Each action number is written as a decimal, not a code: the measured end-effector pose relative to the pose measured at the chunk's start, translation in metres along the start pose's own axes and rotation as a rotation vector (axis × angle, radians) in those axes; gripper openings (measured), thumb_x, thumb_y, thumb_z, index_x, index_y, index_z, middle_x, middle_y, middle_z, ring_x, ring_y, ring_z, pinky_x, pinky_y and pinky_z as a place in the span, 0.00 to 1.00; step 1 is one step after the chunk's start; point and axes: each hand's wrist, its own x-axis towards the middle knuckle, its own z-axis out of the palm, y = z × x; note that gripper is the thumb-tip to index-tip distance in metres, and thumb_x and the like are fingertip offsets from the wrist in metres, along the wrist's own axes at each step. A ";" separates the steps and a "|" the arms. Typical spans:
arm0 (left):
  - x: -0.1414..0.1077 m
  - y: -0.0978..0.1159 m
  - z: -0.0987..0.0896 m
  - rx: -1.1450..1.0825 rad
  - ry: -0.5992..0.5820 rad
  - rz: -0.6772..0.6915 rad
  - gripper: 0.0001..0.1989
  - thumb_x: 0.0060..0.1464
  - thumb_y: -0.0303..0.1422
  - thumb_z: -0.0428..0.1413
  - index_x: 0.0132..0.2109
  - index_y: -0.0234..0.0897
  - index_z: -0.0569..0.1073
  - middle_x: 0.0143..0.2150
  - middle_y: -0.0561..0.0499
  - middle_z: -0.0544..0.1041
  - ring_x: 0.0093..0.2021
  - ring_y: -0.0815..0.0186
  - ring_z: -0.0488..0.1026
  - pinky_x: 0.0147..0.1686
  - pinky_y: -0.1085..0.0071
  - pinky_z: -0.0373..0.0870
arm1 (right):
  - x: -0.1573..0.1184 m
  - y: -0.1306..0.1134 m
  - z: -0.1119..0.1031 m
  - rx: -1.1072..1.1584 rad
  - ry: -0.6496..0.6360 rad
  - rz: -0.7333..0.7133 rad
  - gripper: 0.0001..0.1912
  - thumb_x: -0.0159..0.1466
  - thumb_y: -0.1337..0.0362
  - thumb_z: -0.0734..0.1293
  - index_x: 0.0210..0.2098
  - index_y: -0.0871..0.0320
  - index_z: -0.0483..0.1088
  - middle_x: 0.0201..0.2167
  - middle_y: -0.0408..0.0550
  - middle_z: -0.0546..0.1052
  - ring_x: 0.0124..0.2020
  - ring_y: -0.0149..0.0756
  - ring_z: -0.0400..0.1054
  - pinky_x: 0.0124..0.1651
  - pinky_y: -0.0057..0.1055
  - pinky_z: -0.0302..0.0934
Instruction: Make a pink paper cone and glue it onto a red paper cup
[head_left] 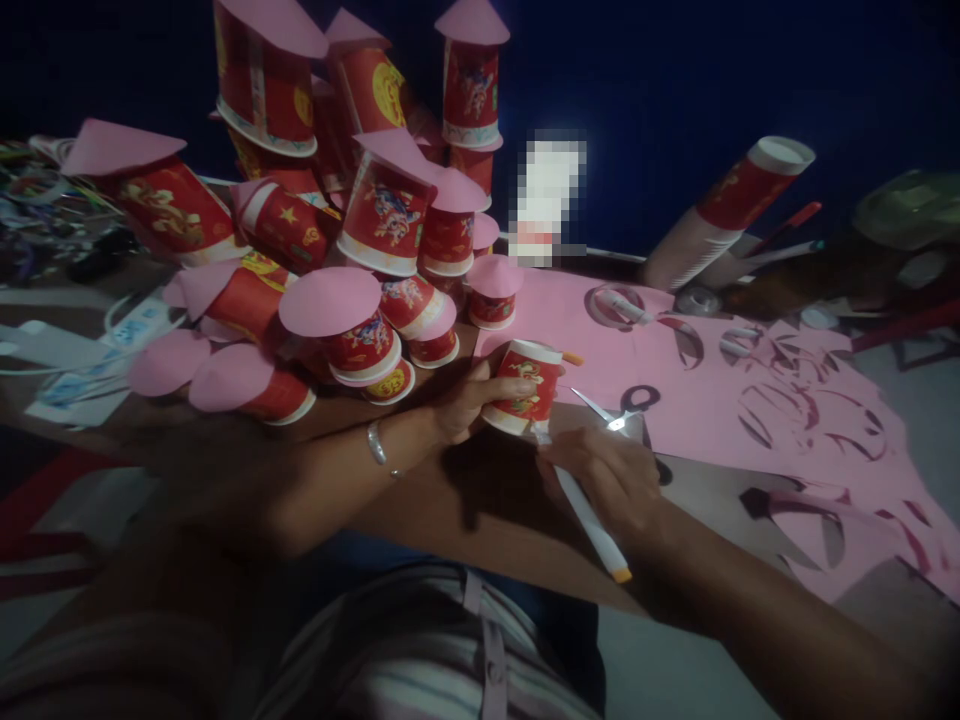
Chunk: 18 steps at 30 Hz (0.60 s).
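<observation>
Showing gold figures, red paper cup point(523, 388), white rim, left grip point(480, 402)

Left fingers point(516, 388) hold a red cup point(531, 385), seemingly paper.

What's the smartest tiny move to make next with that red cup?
Perhaps a slight turn of the red cup by the left hand: the right hand has the white tool's tip right by its lower rim, so turning could present a fresh stretch.
</observation>
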 end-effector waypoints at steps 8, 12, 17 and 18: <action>0.000 -0.001 -0.002 -0.022 0.005 0.011 0.23 0.52 0.36 0.69 0.54 0.33 0.81 0.47 0.39 0.85 0.40 0.60 0.82 0.40 0.69 0.77 | -0.006 0.001 0.003 -0.023 0.011 0.027 0.14 0.62 0.74 0.76 0.45 0.58 0.74 0.33 0.45 0.81 0.33 0.35 0.76 0.36 0.33 0.70; 0.000 -0.001 -0.002 -0.022 0.016 0.011 0.24 0.51 0.36 0.69 0.55 0.33 0.80 0.49 0.38 0.85 0.43 0.58 0.82 0.40 0.68 0.78 | -0.002 0.001 0.002 -0.035 0.022 0.022 0.13 0.62 0.75 0.76 0.43 0.58 0.74 0.31 0.43 0.81 0.31 0.35 0.76 0.35 0.32 0.70; 0.000 -0.001 -0.002 0.010 0.011 0.025 0.23 0.53 0.36 0.68 0.55 0.33 0.80 0.53 0.36 0.84 0.47 0.55 0.82 0.41 0.69 0.77 | 0.001 0.002 0.003 -0.024 0.026 0.012 0.13 0.61 0.76 0.76 0.42 0.60 0.73 0.30 0.44 0.80 0.30 0.35 0.75 0.35 0.32 0.70; 0.000 -0.001 -0.002 0.011 0.011 0.026 0.23 0.53 0.36 0.68 0.55 0.34 0.79 0.53 0.36 0.84 0.47 0.55 0.82 0.41 0.69 0.77 | 0.000 0.002 0.003 -0.022 0.023 0.015 0.13 0.62 0.76 0.76 0.42 0.60 0.73 0.30 0.44 0.80 0.29 0.34 0.74 0.34 0.32 0.70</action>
